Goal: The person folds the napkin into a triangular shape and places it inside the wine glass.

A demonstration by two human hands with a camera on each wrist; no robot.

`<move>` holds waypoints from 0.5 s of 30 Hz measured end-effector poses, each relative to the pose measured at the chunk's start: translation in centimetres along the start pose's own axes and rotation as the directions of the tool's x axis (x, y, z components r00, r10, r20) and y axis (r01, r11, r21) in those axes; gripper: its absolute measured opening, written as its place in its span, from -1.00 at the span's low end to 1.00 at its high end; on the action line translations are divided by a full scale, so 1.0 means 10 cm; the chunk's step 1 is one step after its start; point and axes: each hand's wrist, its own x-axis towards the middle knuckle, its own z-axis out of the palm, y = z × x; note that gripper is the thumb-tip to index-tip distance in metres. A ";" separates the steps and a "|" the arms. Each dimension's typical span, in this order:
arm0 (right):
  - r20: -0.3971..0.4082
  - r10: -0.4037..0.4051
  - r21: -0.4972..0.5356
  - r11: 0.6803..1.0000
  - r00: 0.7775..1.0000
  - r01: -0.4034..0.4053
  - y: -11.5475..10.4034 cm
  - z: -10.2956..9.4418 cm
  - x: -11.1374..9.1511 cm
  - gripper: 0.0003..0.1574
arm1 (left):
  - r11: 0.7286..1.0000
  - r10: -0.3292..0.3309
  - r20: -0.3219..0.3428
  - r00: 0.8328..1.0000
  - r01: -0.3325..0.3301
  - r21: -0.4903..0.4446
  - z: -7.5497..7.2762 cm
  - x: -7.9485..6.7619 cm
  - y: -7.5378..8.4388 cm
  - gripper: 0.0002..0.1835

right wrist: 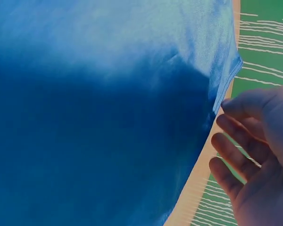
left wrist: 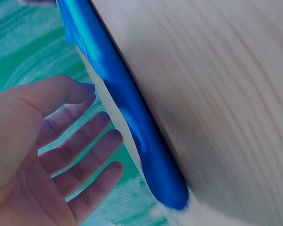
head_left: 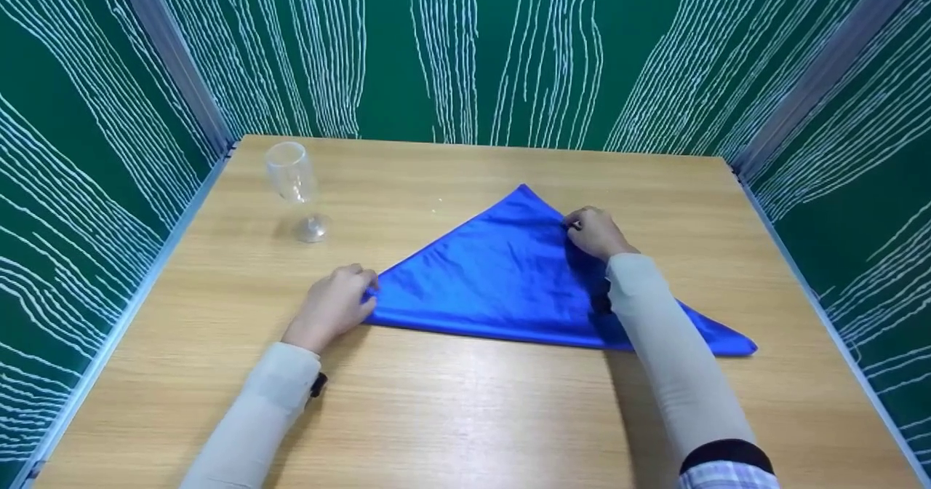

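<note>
A shiny blue cloth (head_left: 494, 271) lies folded into a triangle on the wooden table, its long fold towards me. At its left corner is my left hand (head_left: 337, 303); in the left wrist view the left hand (left wrist: 52, 141) has loosely bent, spread fingers beside the rolled-looking blue cloth edge (left wrist: 127, 108). My right hand (head_left: 598, 233) reaches over the cloth to its upper right edge. From the right wrist, the right hand (right wrist: 259, 146) shows loosely bent fingers, with the thumb tip at the edge of the blue cloth (right wrist: 108, 122) and a gap below it.
A clear stemmed glass (head_left: 291, 176) stands upright at the back left of the wooden table (head_left: 451, 416). Green walls (head_left: 385, 52) with white wavy lines enclose the table at the back and both sides.
</note>
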 end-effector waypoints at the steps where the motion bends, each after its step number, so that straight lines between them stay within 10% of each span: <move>1: 0.007 -0.017 -0.005 1.000 1.000 0.017 0.01 0.00 -0.01 -0.59 | 1.000 0.029 0.003 1.000 -0.029 0.006 0.02 0.02 0.05 -0.86; 15: 0.052 -0.108 0.010 0.994 0.993 0.107 0.13 0.02 -0.11 -0.66 | 0.941 0.294 0.109 0.950 -0.307 0.139 0.27 0.31 0.72 -0.85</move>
